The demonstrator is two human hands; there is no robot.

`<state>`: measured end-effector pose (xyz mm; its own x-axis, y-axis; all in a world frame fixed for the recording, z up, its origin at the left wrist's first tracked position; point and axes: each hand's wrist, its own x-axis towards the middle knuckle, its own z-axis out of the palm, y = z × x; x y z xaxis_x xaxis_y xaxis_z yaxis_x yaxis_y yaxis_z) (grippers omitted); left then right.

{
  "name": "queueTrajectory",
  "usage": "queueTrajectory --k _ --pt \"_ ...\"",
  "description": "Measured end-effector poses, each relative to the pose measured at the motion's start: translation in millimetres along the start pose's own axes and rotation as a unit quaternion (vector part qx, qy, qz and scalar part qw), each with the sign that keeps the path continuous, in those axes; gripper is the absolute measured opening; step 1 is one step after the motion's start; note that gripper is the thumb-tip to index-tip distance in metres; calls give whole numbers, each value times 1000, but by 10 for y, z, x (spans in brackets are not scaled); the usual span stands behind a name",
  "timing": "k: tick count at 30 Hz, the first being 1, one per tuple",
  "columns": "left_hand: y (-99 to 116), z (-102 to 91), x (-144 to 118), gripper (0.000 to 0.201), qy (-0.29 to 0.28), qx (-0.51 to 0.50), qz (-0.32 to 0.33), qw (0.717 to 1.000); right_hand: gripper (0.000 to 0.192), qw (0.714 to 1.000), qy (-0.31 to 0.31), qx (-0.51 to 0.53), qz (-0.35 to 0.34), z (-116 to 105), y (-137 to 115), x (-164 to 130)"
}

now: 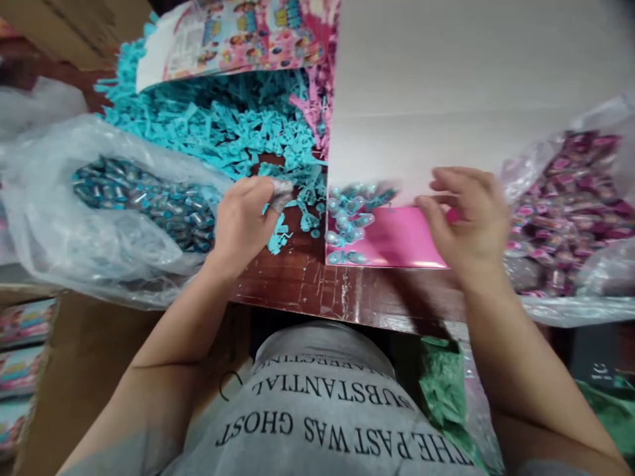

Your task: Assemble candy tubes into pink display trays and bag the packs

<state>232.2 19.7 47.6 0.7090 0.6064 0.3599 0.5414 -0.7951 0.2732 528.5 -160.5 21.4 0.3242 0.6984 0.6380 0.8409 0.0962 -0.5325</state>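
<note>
- Left hand: fingers clamped on a blurred translucent piece.
- Rounded clear-and-teal capsules: 3 o'clock from left hand, 9 o'clock on glossy pink panel.
- Right hand: fingers apart.

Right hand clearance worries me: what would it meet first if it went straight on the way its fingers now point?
The right hand would likely meet the teal-and-clear capsules, leftward across the pink panel, though its height above them is unclear.
</note>
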Motion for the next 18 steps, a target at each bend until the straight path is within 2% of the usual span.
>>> queueTrajectory --k 3,4,6,9,11,15,18 --pt "-364 82 -520 45 -114 49 38 992 33 997 4 -21 -71 -103 -513 76" --pt "-432 158 -655 52 -145 59 59 986 30 995 -11 -10 -98 -57 -725 121" --pt "-490 334 -841 53 -161 65 89 981 24 985 -70 35 -152 168 -1156 212" --pt "-488 528 -959 41 -109 54 94 988 22 954 -192 82 -215 768 -1697 327" --pt "-499 563 -1022 37 -64 45 70 994 25 933 -268 66 -230 1258 -1953 402" --pt "-583 491 -1305 28 14 14 -12 1000 31 902 -398 -22 -166 2232 -2299 568" --pt "-646 456 -1574 23 41 0 -37 998 36 875 -466 -77 -106 2842 -2496 642"
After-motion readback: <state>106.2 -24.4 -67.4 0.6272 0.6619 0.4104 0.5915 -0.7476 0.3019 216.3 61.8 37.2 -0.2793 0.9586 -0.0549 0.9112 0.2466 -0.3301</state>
